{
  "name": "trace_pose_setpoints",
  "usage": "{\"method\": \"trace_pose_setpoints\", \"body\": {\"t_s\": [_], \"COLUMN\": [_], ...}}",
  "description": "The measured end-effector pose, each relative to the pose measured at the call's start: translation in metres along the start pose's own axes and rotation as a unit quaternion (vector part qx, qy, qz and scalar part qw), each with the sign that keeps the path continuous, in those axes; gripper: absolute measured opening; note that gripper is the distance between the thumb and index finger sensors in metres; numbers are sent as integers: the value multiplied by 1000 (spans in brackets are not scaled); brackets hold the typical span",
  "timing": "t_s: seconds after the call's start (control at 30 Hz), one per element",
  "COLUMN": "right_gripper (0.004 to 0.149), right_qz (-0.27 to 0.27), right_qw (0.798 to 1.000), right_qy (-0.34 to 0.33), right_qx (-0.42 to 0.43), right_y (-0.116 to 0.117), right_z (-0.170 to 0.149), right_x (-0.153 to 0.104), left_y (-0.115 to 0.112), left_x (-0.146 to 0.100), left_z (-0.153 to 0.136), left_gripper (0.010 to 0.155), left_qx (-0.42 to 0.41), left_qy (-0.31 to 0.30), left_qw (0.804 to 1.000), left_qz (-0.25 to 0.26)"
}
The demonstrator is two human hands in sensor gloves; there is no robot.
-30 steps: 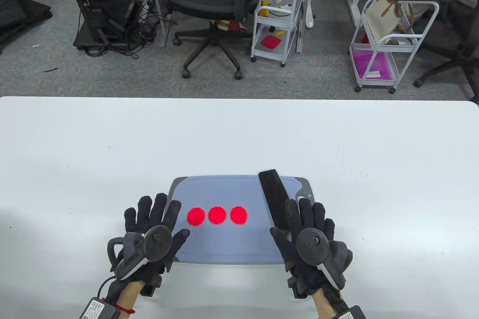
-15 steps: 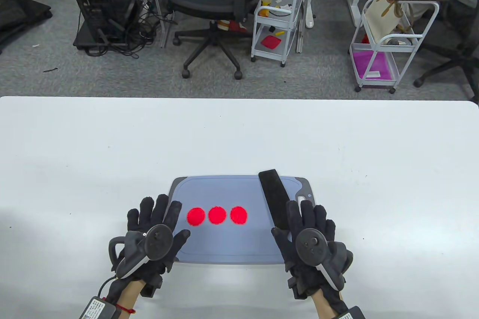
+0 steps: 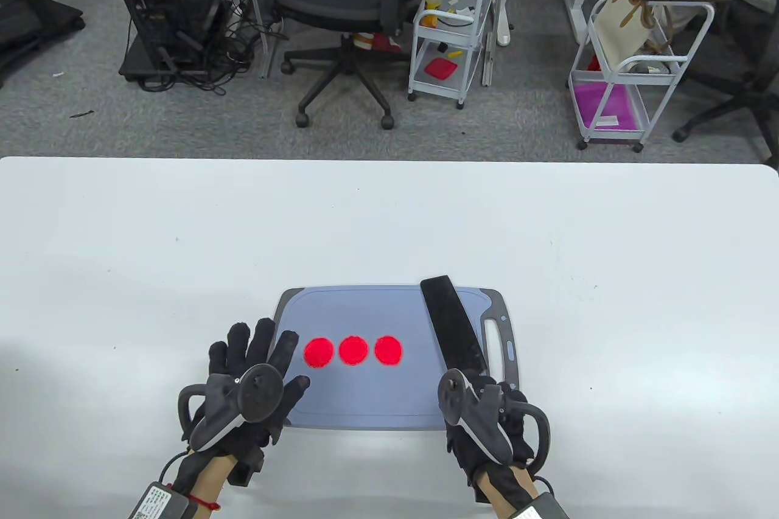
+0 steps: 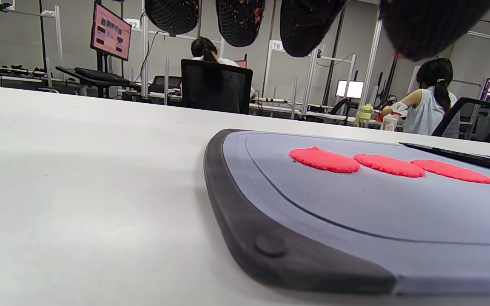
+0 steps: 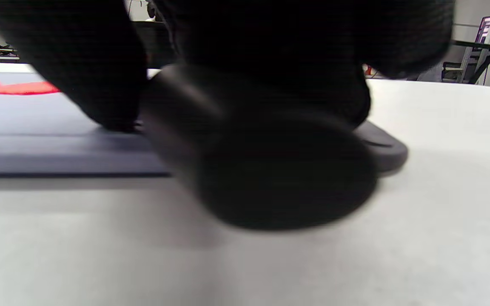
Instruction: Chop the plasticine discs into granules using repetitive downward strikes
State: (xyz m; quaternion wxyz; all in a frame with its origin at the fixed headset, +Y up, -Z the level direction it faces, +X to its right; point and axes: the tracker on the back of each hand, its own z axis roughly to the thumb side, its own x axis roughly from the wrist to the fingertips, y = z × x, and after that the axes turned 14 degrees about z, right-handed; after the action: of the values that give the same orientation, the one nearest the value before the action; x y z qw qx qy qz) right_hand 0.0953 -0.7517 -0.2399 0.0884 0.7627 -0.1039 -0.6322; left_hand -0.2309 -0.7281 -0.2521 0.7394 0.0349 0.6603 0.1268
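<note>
Fingers (image 3: 268, 336) of our left hand (image 3: 249, 385) lie spread flat at the left edge of the cutting board (image 3: 365, 397). Our right hand (image 3: 487, 415) curls its fingers around the handle of the black knife (image 3: 453, 324), whose blade lies on the board's right side. Three red plasticine discs (image 3: 353, 351) sit in a row on the board, between both hands, on the white desk (image 3: 389, 215).

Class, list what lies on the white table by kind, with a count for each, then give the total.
Red plasticine discs: 3
Grey cutting board: 1
Black knife: 1
Gloved hands: 2
Total: 7
</note>
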Motion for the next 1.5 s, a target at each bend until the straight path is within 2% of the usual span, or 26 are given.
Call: {"method": "trace_pose_setpoints", "body": {"t_s": [0.07, 0.2, 0.37, 0.47, 0.53, 0.63, 0.77, 0.83, 0.9, 1.13, 1.5], "right_gripper": [66, 69, 73, 68, 61, 56, 63, 66, 67, 68, 69], "right_qz": [10, -41, -25, -12, -26, 11, 78, 91, 101, 94, 103], "right_qw": [1000, 998, 994, 994, 988, 969, 936, 928, 928, 951, 948], "right_qy": [4, 22, 23, 25, 17, -27, -59, -59, -53, -33, -58], "right_qx": [18, 43, 101, 107, 148, 244, 338, 356, 355, 291, 295], "right_y": [0, -5, -8, -8, -10, -14, -10, -8, -7, 3, 5], "right_z": [-1, -11, -18, -21, -25, -25, -15, -8, -2, 14, 27], "right_x": [1, 4, 6, 6, 5, 0, -12, -16, -19, -19, -24], "left_y": [0, -1, 3, 5, 6, 6, 5, 6, 7, 8, 6], "left_x": [0, 1, 1, 1, 2, 2, 2, 2, 2, 3, 3], "left_z": [0, 0, -2, -3, -4, -5, -5, -5, -7, -8, -5], "left_gripper": [74, 74, 74, 73, 73, 73, 73, 73, 73, 73, 72], "left_qx": [0, -8, -16, -16, -19, -22, 2, 0, -7, -14, -15], "left_qy": [1, -1, 3, 4, 6, 6, 0, 1, 5, 9, 7], "left_qw": [1000, 1000, 1000, 1000, 1000, 1000, 1000, 1000, 1000, 1000, 1000], "left_qz": [-2, -7, 1, 4, 3, 4, 2, 0, 0, 0, -11]}}
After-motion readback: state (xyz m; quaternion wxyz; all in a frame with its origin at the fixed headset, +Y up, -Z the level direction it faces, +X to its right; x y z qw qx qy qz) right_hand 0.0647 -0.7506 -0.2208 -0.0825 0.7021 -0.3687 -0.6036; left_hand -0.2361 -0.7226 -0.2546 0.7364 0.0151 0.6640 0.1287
